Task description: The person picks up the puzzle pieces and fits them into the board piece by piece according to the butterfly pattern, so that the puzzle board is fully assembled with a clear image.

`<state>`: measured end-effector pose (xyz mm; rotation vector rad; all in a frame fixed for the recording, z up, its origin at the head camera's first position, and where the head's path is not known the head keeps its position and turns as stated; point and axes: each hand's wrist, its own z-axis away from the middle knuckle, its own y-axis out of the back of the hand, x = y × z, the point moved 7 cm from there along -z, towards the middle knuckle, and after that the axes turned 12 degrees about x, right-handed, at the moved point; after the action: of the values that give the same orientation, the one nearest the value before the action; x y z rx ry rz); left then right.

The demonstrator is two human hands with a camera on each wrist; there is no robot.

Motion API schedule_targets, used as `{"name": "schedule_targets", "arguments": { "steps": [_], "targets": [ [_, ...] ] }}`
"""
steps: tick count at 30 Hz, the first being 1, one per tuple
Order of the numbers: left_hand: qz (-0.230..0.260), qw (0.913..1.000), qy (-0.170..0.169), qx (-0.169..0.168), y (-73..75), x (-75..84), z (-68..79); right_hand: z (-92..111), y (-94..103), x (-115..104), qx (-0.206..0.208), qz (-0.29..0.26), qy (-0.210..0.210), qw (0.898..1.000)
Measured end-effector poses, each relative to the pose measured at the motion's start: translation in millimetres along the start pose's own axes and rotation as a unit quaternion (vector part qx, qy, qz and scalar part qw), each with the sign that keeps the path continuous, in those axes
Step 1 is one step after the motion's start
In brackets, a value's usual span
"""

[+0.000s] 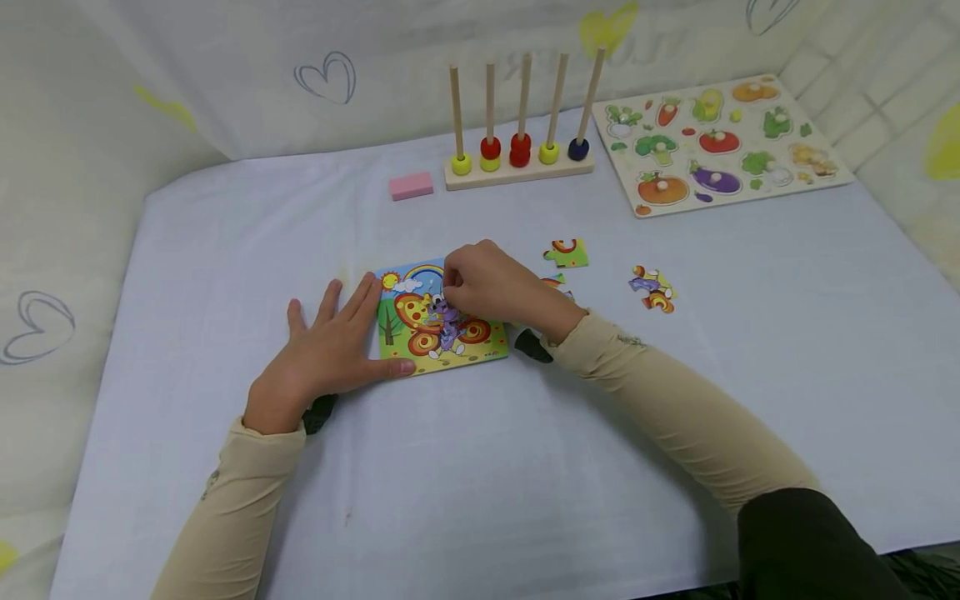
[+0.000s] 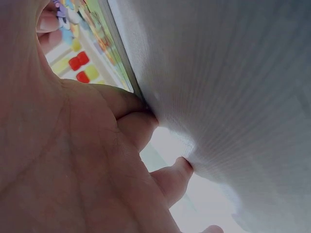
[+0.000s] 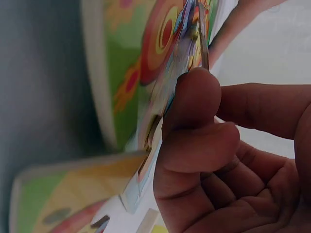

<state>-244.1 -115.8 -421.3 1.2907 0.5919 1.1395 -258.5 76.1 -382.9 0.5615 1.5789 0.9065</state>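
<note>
A white cloth-covered table (image 1: 420, 483) bears a colourful, rectangular cartoon jigsaw puzzle (image 1: 423, 325). The left hand (image 1: 327, 352), fingers spread, touches its left and lower edges; the right hand (image 1: 501, 285), at the puzzle's upper right, pinches a thin printed piece (image 3: 203, 39). Loose, multicoloured jigsaw pieces (image 1: 572, 259) lie right of the puzzle.
</note>
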Motion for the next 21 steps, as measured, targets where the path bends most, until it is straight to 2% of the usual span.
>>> {"name": "schedule_targets", "arguments": {
  "steps": [14,21],
  "targets": [
    [0.001,1.0,0.0,-0.002,2.0,2.1,1.5,-6.0,-8.4,-7.7,-0.009,0.027,-0.021,0.999],
    [0.002,1.0,-0.001,-0.001,1.6,1.4,1.8,-7.1,-16.2,-4.9,-0.031,0.033,-0.029,0.999]
  ]
}}
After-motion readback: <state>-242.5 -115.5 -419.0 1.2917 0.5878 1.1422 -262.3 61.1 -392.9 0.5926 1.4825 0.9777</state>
